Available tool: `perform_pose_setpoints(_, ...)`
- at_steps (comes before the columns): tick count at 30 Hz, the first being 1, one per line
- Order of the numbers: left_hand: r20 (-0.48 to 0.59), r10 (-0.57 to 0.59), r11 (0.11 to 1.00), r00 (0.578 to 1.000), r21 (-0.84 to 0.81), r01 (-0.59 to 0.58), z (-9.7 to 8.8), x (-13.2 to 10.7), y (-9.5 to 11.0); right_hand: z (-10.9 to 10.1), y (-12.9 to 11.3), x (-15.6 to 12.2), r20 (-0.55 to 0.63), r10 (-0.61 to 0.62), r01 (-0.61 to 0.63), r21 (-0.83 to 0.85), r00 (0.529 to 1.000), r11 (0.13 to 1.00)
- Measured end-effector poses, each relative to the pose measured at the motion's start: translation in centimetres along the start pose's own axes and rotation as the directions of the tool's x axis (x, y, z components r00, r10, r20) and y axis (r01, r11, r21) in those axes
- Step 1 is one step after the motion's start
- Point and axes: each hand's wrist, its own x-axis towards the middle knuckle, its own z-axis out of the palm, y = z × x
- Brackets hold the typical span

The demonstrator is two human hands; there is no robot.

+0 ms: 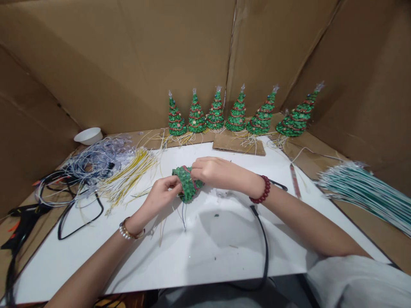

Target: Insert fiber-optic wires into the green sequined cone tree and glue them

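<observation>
A small green beaded tree with a red strand wound round it lies on its side just above the white board, held between both hands. My left hand pinches its lower end, where thin wires hang down. My right hand is closed over its upper part from the right. A red bead bracelet sits on my right wrist and a pearl bracelet on my left.
Several finished beaded trees stand in a row on cardboard at the back. Yellow wires and silvery wire coils lie left, green-white wires right. A white bowl sits far left. Black cables cross the board. Cardboard walls surround.
</observation>
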Motion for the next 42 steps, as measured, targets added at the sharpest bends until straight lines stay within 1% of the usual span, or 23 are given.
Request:
perform_pose_setpoints(4, 0.011, -0.023, 0.995, 1.000, -0.100, 0.024, 0.4, 0.0, -0.1, 0.0, -0.3, 0.1, 0.007, -0.004, 0.004, -0.027, 1.000, 1.000)
perform_pose_setpoints(6, 0.023, -0.034, 0.985, 0.999, -0.169, 0.038, 0.5, 0.0, 0.2, 0.3, -0.1, 0.2, -0.015, 0.009, -0.009, 0.019, 1.000, 1.000)
perform_pose_setpoints(7, 0.027, -0.041, 0.979, 0.999, -0.200, 0.046, 0.5, -0.1, 0.3, 0.5, 0.0, 0.2, -0.028, 0.025, -0.023, 0.077, 0.999, 0.997)
perform_pose_setpoints(9, 0.032, -0.051, 0.967, 0.998, -0.248, 0.058, 0.6, -0.2, 0.7, 0.8, 0.6, 0.2, -0.041, 0.089, -0.077, 0.246, 0.995, 0.966)
perform_pose_setpoints(11, 0.022, -0.053, 0.961, 0.998, -0.270, 0.057, 0.6, -0.3, 0.9, 1.0, 1.1, 0.1, -0.032, 0.199, -0.170, 0.405, 0.979, 0.899)
perform_pose_setpoints(12, 0.012, -0.054, 0.960, 0.998, -0.273, 0.055, 0.7, -0.3, 1.0, 0.9, 1.2, 0.1, -0.015, 0.257, -0.223, 0.453, 0.966, 0.864)
perform_pose_setpoints(14, -0.011, -0.054, 0.960, 0.998, -0.275, 0.049, 0.8, -0.5, 1.0, 0.8, 1.3, -0.1, 0.031, 0.333, -0.306, 0.482, 0.942, 0.821)
perform_pose_setpoints(16, -0.032, -0.058, 0.959, 0.998, -0.280, 0.047, 1.1, -0.5, 0.8, 0.7, 1.1, -0.3, 0.072, 0.348, -0.338, 0.477, 0.935, 0.811)
perform_pose_setpoints(17, -0.036, -0.060, 0.957, 0.998, -0.285, 0.047, 1.2, -0.6, 0.8, 0.8, 0.9, -0.3, 0.078, 0.345, -0.339, 0.474, 0.935, 0.812)
perform_pose_setpoints(19, -0.032, -0.064, 0.953, 0.997, -0.300, 0.052, 1.3, -0.6, 0.7, 1.1, 0.5, -0.3, 0.054, 0.345, -0.327, 0.480, 0.937, 0.814)
perform_pose_setpoints(23, -0.019, -0.046, 0.948, 0.999, -0.316, 0.038, 1.3, -0.9, 0.7, 2.2, -0.1, 0.1, -0.052, 0.349, -0.278, 0.503, 0.936, 0.818)
perform_pose_setpoints(28, -0.047, 0.007, 0.936, 0.999, -0.350, -0.024, 1.4, -1.2, 0.8, 3.2, -0.1, 0.3, -0.168, 0.375, -0.231, 0.545, 0.912, 0.806)
perform_pose_setpoints(32, -0.080, 0.033, 0.932, 0.996, -0.356, -0.059, 2.0, -1.4, 0.6, 3.5, 0.3, 0.2, -0.209, 0.367, -0.210, 0.532, 0.907, 0.820)
perform_pose_setpoints(36, -0.150, 0.001, 0.968, 0.989, -0.250, -0.039, 2.7, -1.5, 0.5, 3.7, 0.3, 0.1, -0.227, 0.340, -0.199, 0.479, 0.913, 0.855)
perform_pose_setpoints(39, -0.165, -0.004, 0.979, 0.986, -0.204, -0.030, 2.9, -1.5, 0.4, 3.6, 0.2, 0.2, -0.246, 0.279, -0.179, 0.363, 0.928, 0.914)
perform_pose_setpoints(42, -0.178, 0.008, 0.978, 0.984, -0.204, -0.045, 2.9, -1.5, 0.4, 3.5, 0.0, 0.2, -0.265, 0.194, -0.151, 0.175, 0.944, 0.973)
